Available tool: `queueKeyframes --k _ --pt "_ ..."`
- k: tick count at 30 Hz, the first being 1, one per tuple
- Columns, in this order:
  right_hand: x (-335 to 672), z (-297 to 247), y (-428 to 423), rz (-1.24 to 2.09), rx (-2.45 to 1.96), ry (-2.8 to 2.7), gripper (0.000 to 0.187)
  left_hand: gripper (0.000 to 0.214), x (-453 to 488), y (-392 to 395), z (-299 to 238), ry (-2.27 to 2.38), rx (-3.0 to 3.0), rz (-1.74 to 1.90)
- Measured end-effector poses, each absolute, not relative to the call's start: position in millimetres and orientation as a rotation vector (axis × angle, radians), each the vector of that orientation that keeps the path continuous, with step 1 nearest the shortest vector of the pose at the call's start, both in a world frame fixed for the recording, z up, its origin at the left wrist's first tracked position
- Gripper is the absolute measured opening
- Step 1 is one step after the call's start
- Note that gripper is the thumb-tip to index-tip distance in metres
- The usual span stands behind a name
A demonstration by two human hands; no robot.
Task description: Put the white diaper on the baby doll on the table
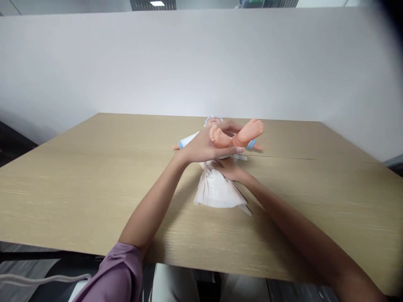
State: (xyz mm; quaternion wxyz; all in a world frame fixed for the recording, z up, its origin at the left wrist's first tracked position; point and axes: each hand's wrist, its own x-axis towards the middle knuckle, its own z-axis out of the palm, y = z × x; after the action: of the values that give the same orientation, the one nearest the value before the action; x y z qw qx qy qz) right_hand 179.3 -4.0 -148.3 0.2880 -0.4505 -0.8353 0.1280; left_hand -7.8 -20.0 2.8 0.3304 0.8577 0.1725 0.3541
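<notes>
A baby doll [250, 133] lies on its back on the table, its head toward the wall and its arms out to both sides. My left hand [204, 144] is closed around the doll's ankles and holds both bare feet raised. Beneath the doll's lower body a white diaper [217, 191] is spread, its near end fanned out toward me. My right hand [229, 168] rests on the diaper just below the raised feet, fingers stretched over it and partly hidden. The doll's trunk is mostly hidden behind my left hand and the feet.
The wood-grain table [94, 188] stretches out on both sides of the doll. A pale partition wall [201, 63] stands along its far edge. At lower left, a light cable [44, 280] runs below the table's front edge.
</notes>
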Motion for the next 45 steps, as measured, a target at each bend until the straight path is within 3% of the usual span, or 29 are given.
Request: queueKeyframes --k 7,11,17,20,27,34,40,43,45 --pt "204.0 -111.7 -93.6 0.367 -1.451 -1.911 0.037 0.039 -9.6 -43.8 -16.3 0.504 2.22 0.819" --pt "197.2 -95.4 -110.9 0.296 -1.221 -1.857 0.061 0.044 -13.6 -58.4 -34.3 0.512 2.271 0.834" --pt "229.7 -99.4 -115.9 0.378 -1.053 -2.101 0.041 0.048 -58.1 -67.8 -64.5 0.54 2.477 0.77" --pt "260.1 -116.4 -113.9 0.343 -0.952 -2.293 0.04 0.045 -82.8 -66.6 -88.9 0.51 2.587 0.627" --pt "284.5 -154.5 -105.2 0.094 -0.894 -2.523 0.049 0.065 -100.4 -59.1 -126.6 0.465 2.739 0.404" --pt "286.0 -147.6 -106.4 0.351 -0.926 -2.483 0.047 0.089 -100.7 -59.2 -113.8 0.453 2.763 0.296" --pt "284.8 -130.9 -104.0 0.602 -1.007 -2.358 0.045 0.068 -97.4 -55.8 -109.0 0.451 2.635 0.301" --pt "269.3 -121.6 -114.9 0.511 -1.124 -2.382 0.042 0.062 -94.5 -60.8 -101.8 0.515 2.553 0.276" --pt "254.0 -120.5 -126.4 0.333 -1.183 -2.442 0.053 0.053 -89.8 -69.1 -97.3 0.618 2.546 0.296"
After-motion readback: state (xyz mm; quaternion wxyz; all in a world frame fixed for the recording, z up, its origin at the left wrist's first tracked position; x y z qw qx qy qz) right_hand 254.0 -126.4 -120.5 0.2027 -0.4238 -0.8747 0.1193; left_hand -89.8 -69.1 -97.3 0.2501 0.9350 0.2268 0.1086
